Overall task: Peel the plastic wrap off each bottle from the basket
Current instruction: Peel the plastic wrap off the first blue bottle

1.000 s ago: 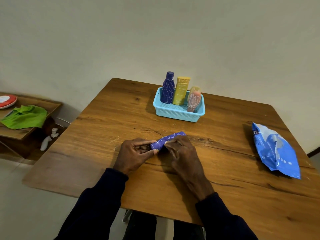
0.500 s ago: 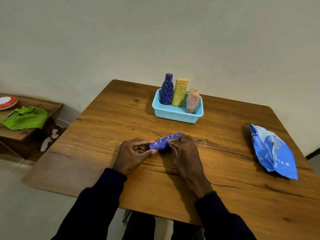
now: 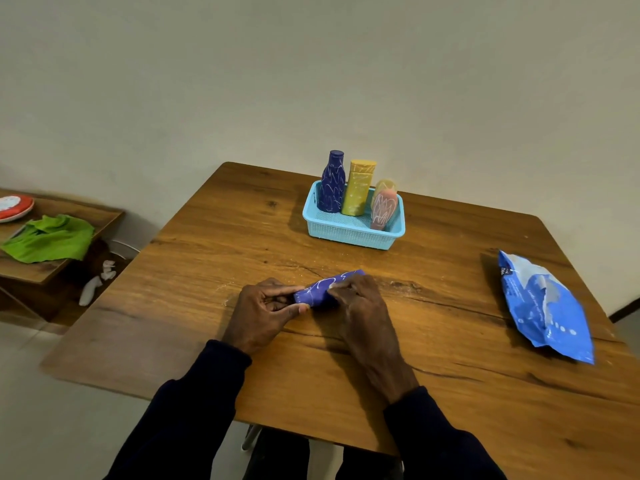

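A wrapped purple bottle [image 3: 323, 289] lies on its side on the wooden table [image 3: 450, 358], between my two hands. My left hand [image 3: 263, 311] grips its near end, thumb and fingers curled round it. My right hand [image 3: 358, 303] lies over its middle and far part, fingertips pinching at the wrap. Behind them a light-blue basket [image 3: 349, 233] holds a dark-blue bottle [image 3: 331, 183], a yellow bottle [image 3: 358, 187] and a pink bottle [image 3: 383, 208], with a pale yellow one partly hidden behind the pink. All stand upright in plastic wrap.
A crumpled blue plastic bag [image 3: 543, 306] lies near the table's right edge. To the left stands a lower wooden side table [image 3: 52, 268] with a green cloth [image 3: 48, 237] and a red-rimmed plate [image 3: 14, 207]. A plain wall runs behind.
My hands and the purple bottle have stayed in place. My right fingers have shifted slightly along the wrap, and the head camera has tilted a little.
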